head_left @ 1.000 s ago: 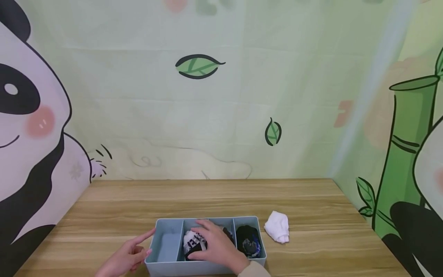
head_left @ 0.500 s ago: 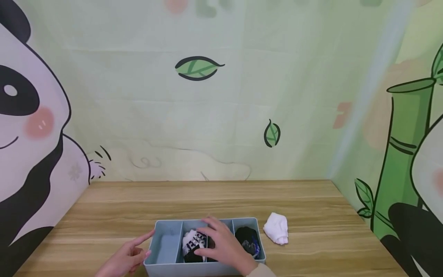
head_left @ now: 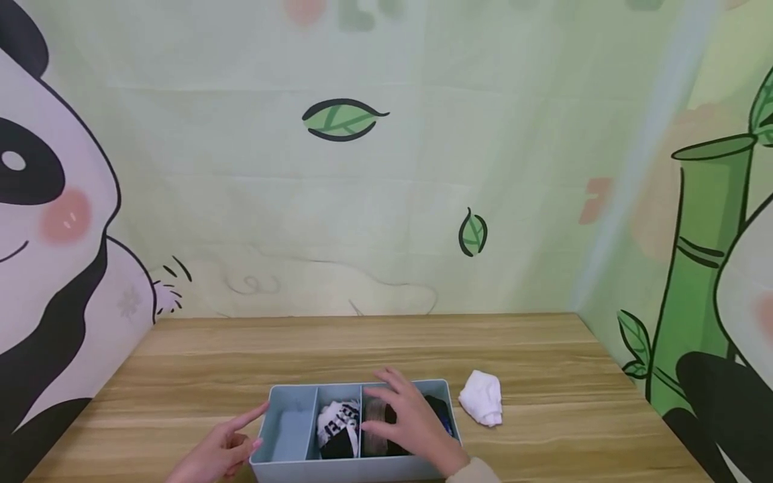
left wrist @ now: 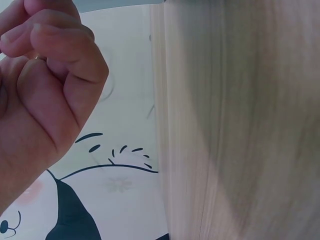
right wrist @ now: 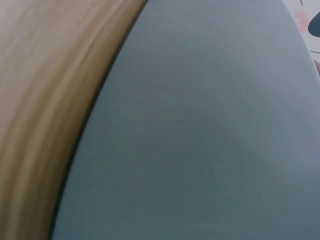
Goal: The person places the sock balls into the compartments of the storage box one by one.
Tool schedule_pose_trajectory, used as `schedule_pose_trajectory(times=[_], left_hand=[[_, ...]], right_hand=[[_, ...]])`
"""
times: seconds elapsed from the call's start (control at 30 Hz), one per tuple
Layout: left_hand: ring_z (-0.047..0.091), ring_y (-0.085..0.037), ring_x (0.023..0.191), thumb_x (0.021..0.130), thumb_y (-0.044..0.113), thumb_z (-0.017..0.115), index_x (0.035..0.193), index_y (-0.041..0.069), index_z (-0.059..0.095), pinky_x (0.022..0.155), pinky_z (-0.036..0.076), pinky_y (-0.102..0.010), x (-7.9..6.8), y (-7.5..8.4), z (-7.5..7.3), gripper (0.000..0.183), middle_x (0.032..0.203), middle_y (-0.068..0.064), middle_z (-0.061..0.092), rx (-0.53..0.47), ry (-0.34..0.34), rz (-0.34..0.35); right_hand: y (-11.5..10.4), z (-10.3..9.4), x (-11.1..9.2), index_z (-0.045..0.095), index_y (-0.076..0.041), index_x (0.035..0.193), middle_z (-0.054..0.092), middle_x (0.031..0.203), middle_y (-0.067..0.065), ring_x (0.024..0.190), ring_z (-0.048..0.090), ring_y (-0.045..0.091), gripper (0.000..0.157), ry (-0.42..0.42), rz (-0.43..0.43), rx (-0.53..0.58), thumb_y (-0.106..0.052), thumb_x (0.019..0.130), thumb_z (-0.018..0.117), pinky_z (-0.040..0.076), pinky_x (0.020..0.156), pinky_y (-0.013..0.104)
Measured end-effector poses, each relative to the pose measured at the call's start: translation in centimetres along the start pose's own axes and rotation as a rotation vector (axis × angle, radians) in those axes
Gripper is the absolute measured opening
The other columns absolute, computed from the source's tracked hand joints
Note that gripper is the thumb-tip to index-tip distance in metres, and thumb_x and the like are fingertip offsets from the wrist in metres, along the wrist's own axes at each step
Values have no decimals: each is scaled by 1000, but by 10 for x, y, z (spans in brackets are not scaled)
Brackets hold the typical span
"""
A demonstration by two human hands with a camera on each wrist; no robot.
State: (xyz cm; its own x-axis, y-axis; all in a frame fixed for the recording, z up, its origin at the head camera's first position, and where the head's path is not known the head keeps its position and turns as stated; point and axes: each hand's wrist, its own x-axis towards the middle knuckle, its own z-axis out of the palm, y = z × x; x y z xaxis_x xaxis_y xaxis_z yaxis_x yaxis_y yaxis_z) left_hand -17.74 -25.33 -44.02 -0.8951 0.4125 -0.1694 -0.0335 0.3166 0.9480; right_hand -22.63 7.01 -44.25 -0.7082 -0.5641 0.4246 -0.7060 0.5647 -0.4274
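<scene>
A blue-grey divided box point(head_left: 338, 470) stands at the table's near edge in the head view. My left hand point(head_left: 211, 448) touches its left end with an extended index finger; the thumb is close to the same wall and the other fingers are bent. Over the right half hovers my right hand point(head_left: 417, 424), fingers spread and slightly bent, with nothing visibly held. A black-and-white balled sock point(head_left: 338, 429) fills the second compartment. Partly hidden under the right hand are a grey-and-dark balled sock point(head_left: 375, 429) and a dark one point(head_left: 439, 410). The leftmost compartment is bare.
A white balled sock point(head_left: 482, 398) lies on the wooden table point(head_left: 338, 349) just right of the box. Behind the table hangs a printed backdrop point(head_left: 386, 201) with pandas and bamboo. The box's wall point(right wrist: 190, 125) fills most of the right wrist view.
My right hand has moved right, from above the second compartment to above the third and fourth, uncovering the black-and-white sock. The left hand stays at the box's left end.
</scene>
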Motion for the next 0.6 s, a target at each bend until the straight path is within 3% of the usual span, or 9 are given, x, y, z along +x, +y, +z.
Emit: schedule_pose_trajectory(times=[0.23, 0.6], left_hand=[[35, -11, 47, 92, 24, 51, 139, -3, 12, 46, 32, -22, 0, -2, 0, 67, 59, 0, 39, 0, -2, 5], [35, -9, 47, 91, 25, 51, 139, -4, 12, 46, 33, -21, 0, -3, -1, 68, 59, 0, 39, 7, -4, 27]], right_hand=[[8, -8, -5, 61, -15, 116, 44, 130, 5, 124, 32, 30, 46, 0, -18, -73, -44, 81, 61, 31, 91, 53], [20, -19, -15, 64, -10, 111, 47, 126, 7, 123, 32, 33, 40, 55, 5, -28, -34, 79, 67, 31, 90, 55]])
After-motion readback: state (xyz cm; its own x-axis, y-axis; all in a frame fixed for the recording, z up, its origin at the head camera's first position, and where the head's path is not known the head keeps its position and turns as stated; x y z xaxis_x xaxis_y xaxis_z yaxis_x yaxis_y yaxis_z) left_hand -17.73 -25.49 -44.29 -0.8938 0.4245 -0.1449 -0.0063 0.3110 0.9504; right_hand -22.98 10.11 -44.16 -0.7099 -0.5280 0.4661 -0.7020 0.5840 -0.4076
